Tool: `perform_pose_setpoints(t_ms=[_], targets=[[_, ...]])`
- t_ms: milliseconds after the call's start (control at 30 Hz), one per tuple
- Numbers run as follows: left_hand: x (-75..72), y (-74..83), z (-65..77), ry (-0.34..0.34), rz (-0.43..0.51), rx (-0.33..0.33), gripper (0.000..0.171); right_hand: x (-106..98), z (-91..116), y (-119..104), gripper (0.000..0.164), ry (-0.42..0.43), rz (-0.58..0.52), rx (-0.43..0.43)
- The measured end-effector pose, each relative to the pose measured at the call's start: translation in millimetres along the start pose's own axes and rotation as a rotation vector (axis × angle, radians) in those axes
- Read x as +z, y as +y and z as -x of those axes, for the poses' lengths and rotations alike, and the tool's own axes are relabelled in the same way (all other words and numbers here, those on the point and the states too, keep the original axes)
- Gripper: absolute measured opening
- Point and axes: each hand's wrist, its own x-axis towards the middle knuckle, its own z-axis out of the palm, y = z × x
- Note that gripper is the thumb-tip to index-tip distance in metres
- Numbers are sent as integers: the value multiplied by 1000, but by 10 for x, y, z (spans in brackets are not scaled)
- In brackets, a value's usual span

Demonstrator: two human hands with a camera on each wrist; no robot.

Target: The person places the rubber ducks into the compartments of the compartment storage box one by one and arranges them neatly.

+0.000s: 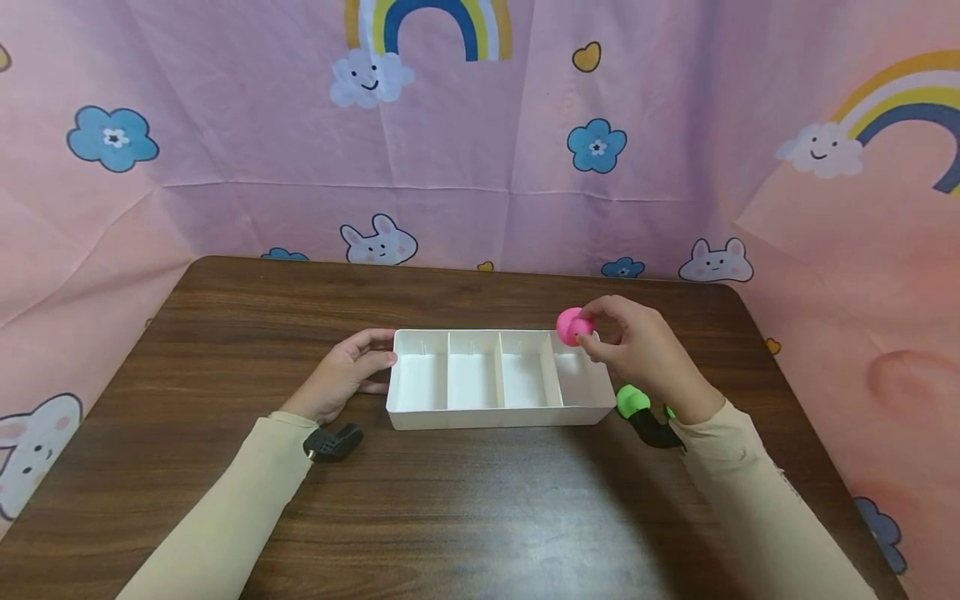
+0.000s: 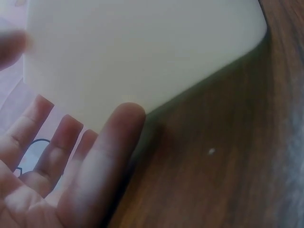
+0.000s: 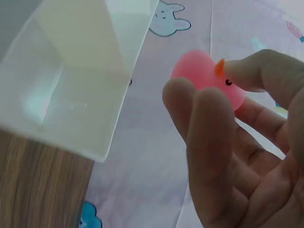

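A white divided box (image 1: 501,418) with several compartments lies lengthwise across the table. At its left end my left hand (image 1: 341,375) touches the end wall (image 2: 142,47) with extended fingers. Over the rightmost compartment, by the back edge, my right hand (image 1: 637,342) pinches a pink toy duck (image 1: 573,327) between thumb and fingertips. In the right wrist view the duck (image 3: 199,69) shows an orange beak and a black eye, held beside and apart from the box wall. The visible compartments hold nothing.
A bright green toy (image 1: 632,401) sits by the box's right end, with more green showing beside it, partly hidden by the right wrist's black camera mount (image 1: 655,429). The brown wooden table (image 1: 480,508) meets a pink patterned cloth (image 1: 465,150) at the back and sides.
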Motion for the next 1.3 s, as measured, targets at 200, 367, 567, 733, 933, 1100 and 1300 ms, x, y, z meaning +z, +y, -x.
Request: perform_pose_setpoints(t_ms=[200,367,567,733,933,1100,1300], targets=[[3,3,7,1,-3,7,52,107,-72,-165,24,-48,-88,-6],[-1,-5,13,6,-6,5,52,248,-145,-351,23,-79,-100,-51],[-2,-38,11,9,-3,13,51,474,-254,-582,21,-106,-122,-143],[-8,-50,2,13,-7,16,50,652,-332,-758,20,-126,-134,-209],[-6,-31,4,14,-6,5,51,882,-426,-922,18,-161,-70,-270],[-4,-31,4,17,-8,-5,50,1040,-499,-1004,13,-183,-17,-319],[0,-23,14,15,-10,-7,50,1167,-576,-1030,14,-231,81,-330]])
